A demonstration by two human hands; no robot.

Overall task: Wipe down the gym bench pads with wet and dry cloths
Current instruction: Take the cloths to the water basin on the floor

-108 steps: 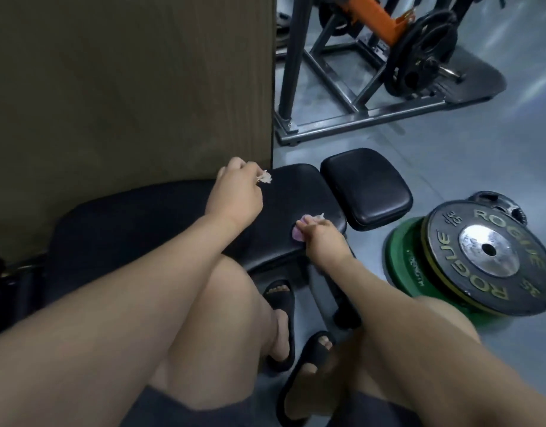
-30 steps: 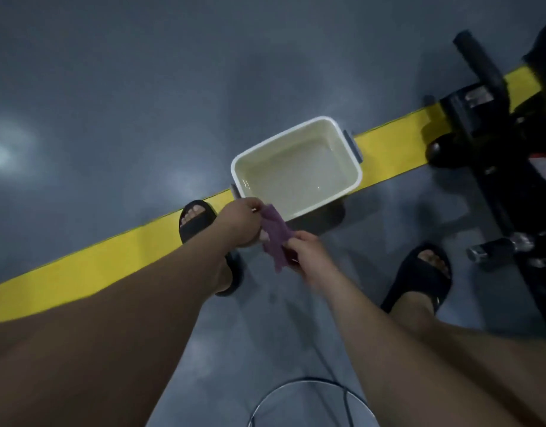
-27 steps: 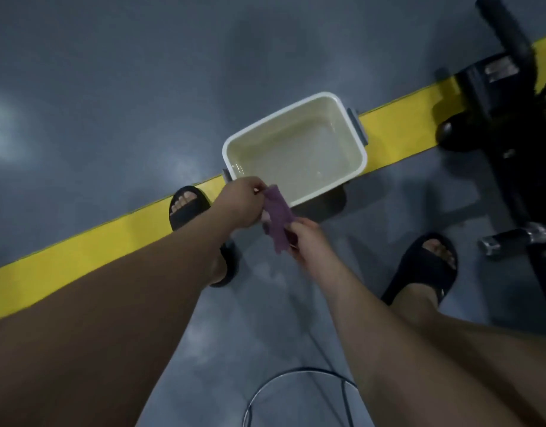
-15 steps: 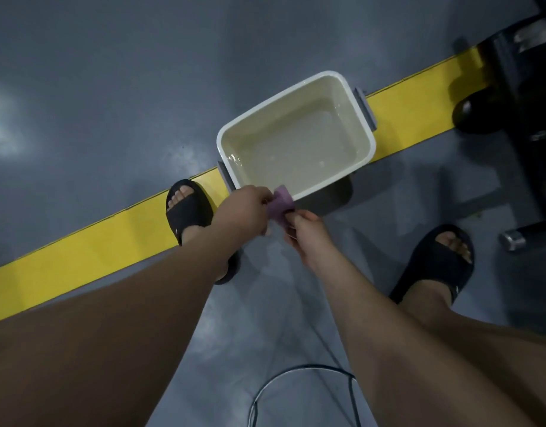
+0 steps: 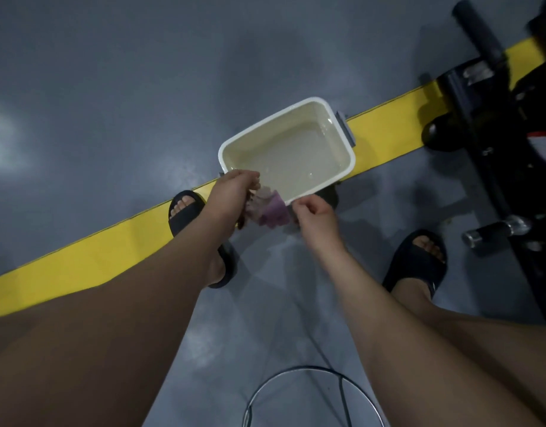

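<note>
A purple cloth (image 5: pixel 273 212) hangs between my hands, just in front of the near rim of a white rectangular basin (image 5: pixel 348 143) that holds water. My left hand (image 5: pixel 231 192) pinches the cloth's left side, where a paler bunched part shows. My right hand (image 5: pixel 314 215) grips its right edge with curled fingers. The basin stands on the grey floor across a yellow floor stripe (image 5: pixel 89 260). No bench pad is in sight.
Black gym equipment (image 5: pixel 493 143) with a chrome peg stands at the right. My feet in black slides (image 5: pixel 188 211) (image 5: pixel 419 257) flank the hands. A wire ring (image 5: pixel 311 396) shows at the bottom middle.
I turned from the bench pad to the basin on the floor. Over the last second the cloth has been spread wider between my hands, and my right hand moved right.
</note>
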